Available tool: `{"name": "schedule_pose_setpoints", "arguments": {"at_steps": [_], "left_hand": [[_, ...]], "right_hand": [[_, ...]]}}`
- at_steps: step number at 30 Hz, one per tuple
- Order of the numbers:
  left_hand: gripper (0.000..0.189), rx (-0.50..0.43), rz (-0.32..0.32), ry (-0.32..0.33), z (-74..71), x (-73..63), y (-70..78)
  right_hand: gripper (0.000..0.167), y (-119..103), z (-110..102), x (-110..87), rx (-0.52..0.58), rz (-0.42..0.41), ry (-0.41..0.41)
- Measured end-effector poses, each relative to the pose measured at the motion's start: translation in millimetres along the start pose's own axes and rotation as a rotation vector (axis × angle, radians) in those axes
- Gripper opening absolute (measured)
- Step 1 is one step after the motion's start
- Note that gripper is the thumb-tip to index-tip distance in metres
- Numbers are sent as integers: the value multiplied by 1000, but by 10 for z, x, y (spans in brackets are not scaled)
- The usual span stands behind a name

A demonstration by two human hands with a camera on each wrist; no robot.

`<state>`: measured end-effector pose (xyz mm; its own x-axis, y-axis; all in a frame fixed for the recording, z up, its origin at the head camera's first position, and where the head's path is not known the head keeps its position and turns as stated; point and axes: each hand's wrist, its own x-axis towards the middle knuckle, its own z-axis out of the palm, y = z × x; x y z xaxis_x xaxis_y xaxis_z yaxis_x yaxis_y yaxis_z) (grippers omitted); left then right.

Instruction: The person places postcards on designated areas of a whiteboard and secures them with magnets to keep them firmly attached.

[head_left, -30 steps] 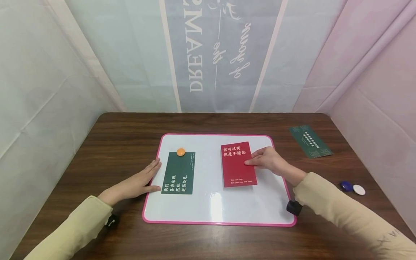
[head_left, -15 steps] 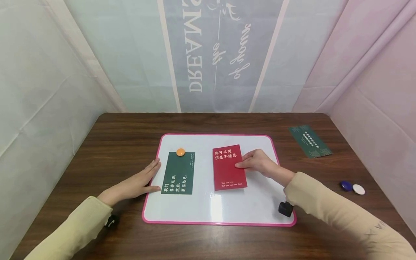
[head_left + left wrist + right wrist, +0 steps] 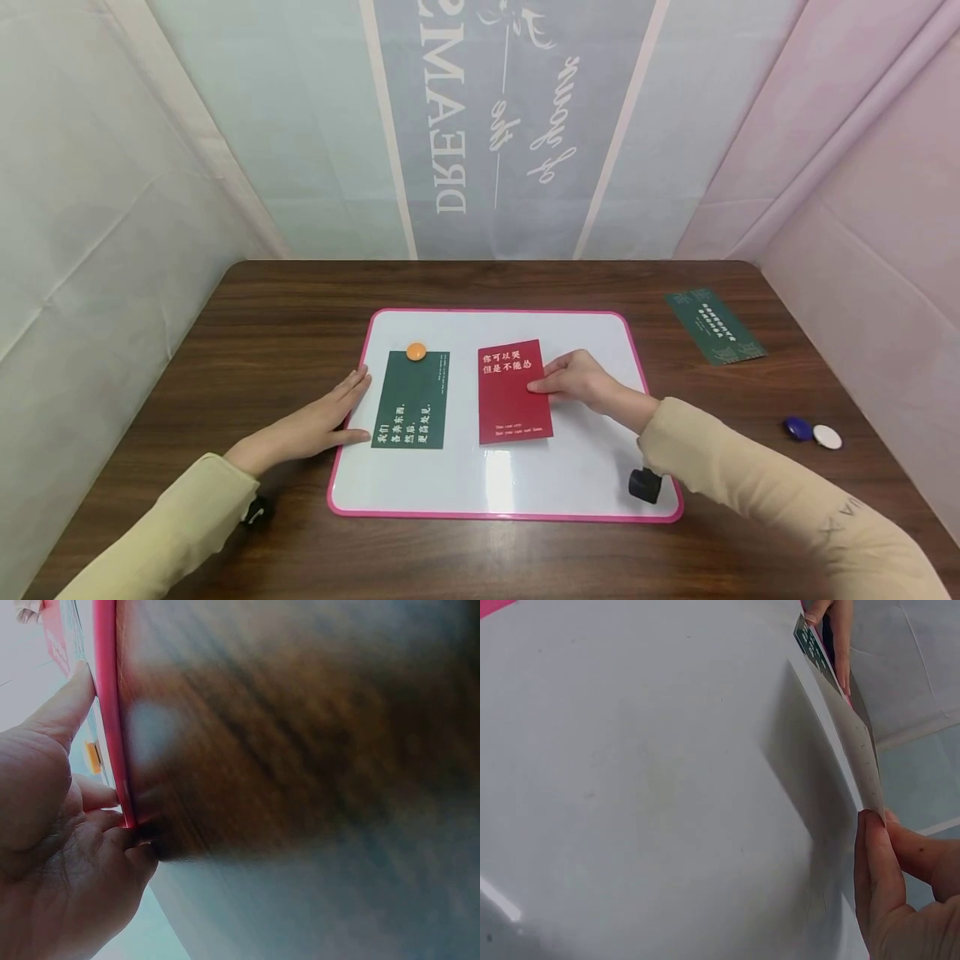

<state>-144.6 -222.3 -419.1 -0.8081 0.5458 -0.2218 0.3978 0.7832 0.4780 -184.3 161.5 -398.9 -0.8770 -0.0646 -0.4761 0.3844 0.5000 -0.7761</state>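
A whiteboard (image 3: 420,492) with a pink rim lies on the wooden table. My right hand (image 3: 588,385) pinches the right edge of a red card (image 3: 512,410) between thumb and fingers. In the right wrist view the card's pale back (image 3: 855,739) slants over the board, casting a shadow. On the left half of the board is a green card (image 3: 420,383), with an orange magnet (image 3: 416,352) at its top edge. My left hand (image 3: 315,425) rests at the board's left rim, fingers extended and thumb close by the green card's lower corner.
Another green card (image 3: 716,329) lies on the table at the back right. A blue magnet (image 3: 798,429) and a white magnet (image 3: 828,437) sit side by side near the right edge, beyond the right sleeve (image 3: 757,467). Fabric curtains (image 3: 315,167) surround the table's back and sides.
My right hand has carried the red card leftward and slightly nearer to me over the board, closer to the green card. The left hand stays where it was.
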Motion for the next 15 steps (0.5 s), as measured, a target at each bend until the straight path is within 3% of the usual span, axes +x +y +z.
{"name": "schedule_pose_setpoints", "arguments": {"at_steps": [9, 15], "left_hand": [[90, 7, 9, 12, 16, 0, -12], [90, 20, 10, 15, 29, 5, -30]], "right_hand": [[33, -9, 103, 12, 12, 13, 8], [33, -16, 152, 3, -48, 28, 37]]}}
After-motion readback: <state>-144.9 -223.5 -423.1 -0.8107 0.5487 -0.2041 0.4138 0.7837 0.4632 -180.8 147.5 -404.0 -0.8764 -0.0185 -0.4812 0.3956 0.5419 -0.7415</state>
